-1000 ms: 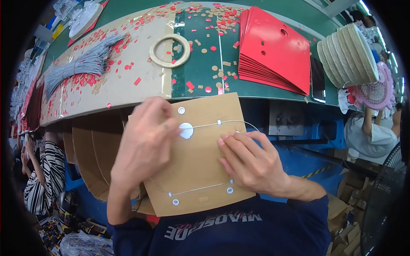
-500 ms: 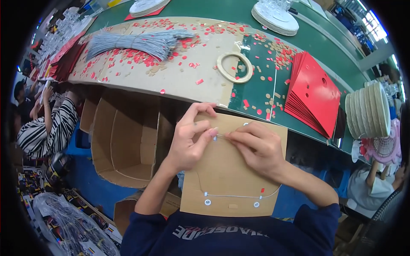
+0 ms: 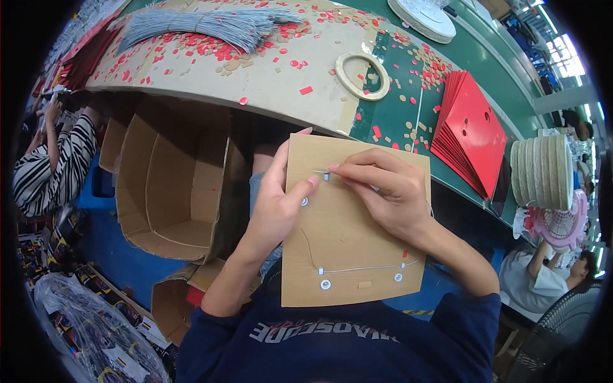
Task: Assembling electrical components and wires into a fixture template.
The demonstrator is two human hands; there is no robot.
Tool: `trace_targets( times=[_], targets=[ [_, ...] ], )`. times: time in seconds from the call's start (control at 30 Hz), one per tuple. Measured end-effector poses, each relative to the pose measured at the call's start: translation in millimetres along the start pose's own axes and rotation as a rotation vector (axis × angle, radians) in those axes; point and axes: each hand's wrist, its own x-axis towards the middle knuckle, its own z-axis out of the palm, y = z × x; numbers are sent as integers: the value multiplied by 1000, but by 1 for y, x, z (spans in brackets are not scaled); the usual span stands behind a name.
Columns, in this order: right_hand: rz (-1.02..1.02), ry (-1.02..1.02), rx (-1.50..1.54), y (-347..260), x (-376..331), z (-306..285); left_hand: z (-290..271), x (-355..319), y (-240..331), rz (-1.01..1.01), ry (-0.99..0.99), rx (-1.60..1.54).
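Note:
A brown cardboard sheet point(image 3: 348, 249) with metal eyelets rests over my lap, below the bench edge. My left hand point(image 3: 278, 195) grips its left edge, thumb pressed near an eyelet point(image 3: 304, 202). My right hand point(image 3: 386, 191) lies on the upper part of the sheet and pinches the tip of a thin grey cord point(image 3: 321, 172) between thumb and forefinger. The same grey cord point(image 3: 361, 269) runs across the lower part of the sheet between two small holes, above two lower eyelets.
An open cardboard box point(image 3: 169, 185) stands to my left under the bench. On the bench lie a bundle of grey cords point(image 3: 211, 22), a tape ring point(image 3: 363, 75), red sheets point(image 3: 469, 131), stacked white discs point(image 3: 543, 169) and red scraps. People sit at left and lower right.
The view has swung left and down. The sheet sits lower over my lap. My right hand has moved up to the sheet's upper part, pinching the cord end; my left hand slid to the left edge.

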Motion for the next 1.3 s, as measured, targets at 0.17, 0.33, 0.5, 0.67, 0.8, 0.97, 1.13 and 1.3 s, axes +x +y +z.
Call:
trace_targets(
  times=[0.17,0.33,0.5,0.67,0.8,0.97,1.13,1.3],
  targets=[
    [-61,-53,-90,-8,2,-4,7,-2,2,64,59,43],
    [-167,-103,-271,-9,0,-6,8,0,8,6,-10,0],
    [-150,-153,-435,-12,-4,-17,7,3,7,35,36,-8],
    [-189,-220,-462,-15,-3,-18,7,-1,6,62,102,20],
    [-205,-279,-480,-14,-3,-20,9,1,5,64,119,-11],
    [-238,-284,-498,-21,-1,-16,9,-3,3,67,117,-6],
    [-261,-288,-451,-10,-2,-20,7,-4,3,38,99,-6],
    [-284,-269,-396,-5,0,-25,6,-4,7,48,114,-9]
  ],
)
